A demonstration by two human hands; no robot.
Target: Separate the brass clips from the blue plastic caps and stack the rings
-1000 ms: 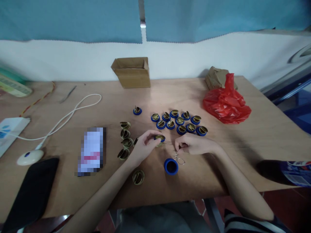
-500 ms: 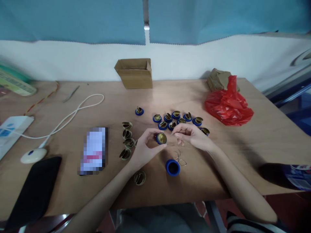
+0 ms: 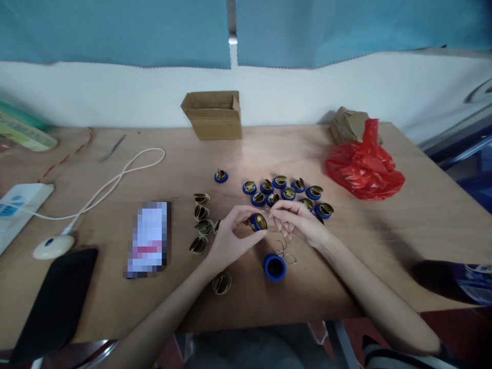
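Between the thumb and fingers of my left hand [image 3: 230, 236] is a round brass-coloured piece with a blue rim [image 3: 260, 222], its hollow side tilted to the right. Close beside it, my right hand [image 3: 300, 224] pinches a thin wire-like bit [image 3: 268, 209], too small to make out fully. Below the hands stands a blue ring-shaped holder [image 3: 274, 267] with a dark opening. Thin curved wires [image 3: 287, 256] lie just behind it. Several blue-rimmed brass pieces [image 3: 288, 193] are grouped past my right hand. Brass pieces without blue rims [image 3: 199, 244] lie left of my left hand.
A cardboard box [image 3: 219, 125] stands by the wall. A red plastic bag [image 3: 365, 171] sits at the right, before a brown paper package [image 3: 348, 124]. A dark bottle [image 3: 453, 282] lies at the right edge. To the left are a phone [image 3: 148, 238], a white cable [image 3: 115, 179] and a black case [image 3: 57, 297].
The blue-rimmed piece in my left hand has tilted to face right. My right hand has moved slightly left and down, bringing the thin bit closer to the piece.
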